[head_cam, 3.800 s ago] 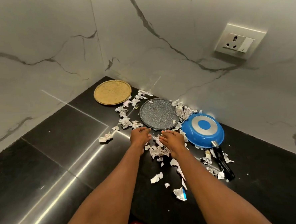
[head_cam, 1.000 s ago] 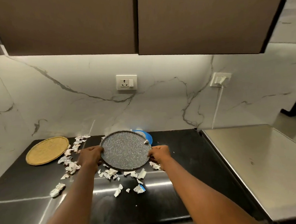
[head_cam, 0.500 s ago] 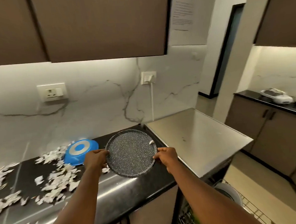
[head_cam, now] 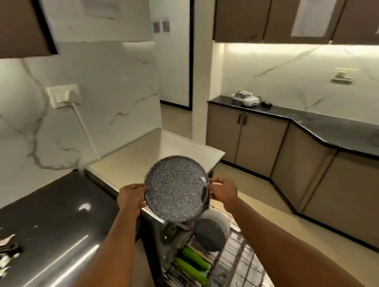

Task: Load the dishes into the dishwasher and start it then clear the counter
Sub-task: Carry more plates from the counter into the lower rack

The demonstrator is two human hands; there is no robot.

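The left hand [head_cam: 130, 196] and right hand [head_cam: 222, 191] each grip an opposite rim of the speckled grey plate [head_cam: 175, 188], held tilted in the air between them over the bench [head_cam: 44, 218] edge. Below the hands, the pulled-out dishwasher rack [head_cam: 238, 264] holds a dark plate [head_cam: 209, 234] and green plates [head_cam: 191, 268]. Bare wire shows to their right.

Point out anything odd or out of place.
A white paper scrap clings to the round grey speckled plate near its right rim, and torn white paper bits litter the black counter at left.

left hand [head_cam: 130, 196] — bare | right hand [head_cam: 222, 191] — bare | forearms [head_cam: 106, 248] bare
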